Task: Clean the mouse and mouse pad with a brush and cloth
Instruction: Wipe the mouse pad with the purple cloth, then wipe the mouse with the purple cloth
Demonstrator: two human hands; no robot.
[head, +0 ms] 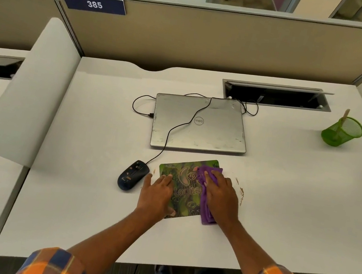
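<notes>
White desk (93, 206), near front edge: mouse pad (186, 197) pinned by flat left hand (156, 194); right hand (220, 197), fingers near straight, presses purple cloth (206, 218) on pad's right side. Mouse (132, 175) just left of pad.

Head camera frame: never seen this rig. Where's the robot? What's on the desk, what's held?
There is no robot: a person wears one wide-angle camera on the head, looking forward and down at their two hands. The left hand lies flat on the green mouse pad. The right hand presses a purple cloth onto the pad's right side. On the white desk also lie a dark wired mouse left of the pad, a closed silver laptop behind it, and a green mesh cup far right. Just right of the pad sit brown specks.
</notes>
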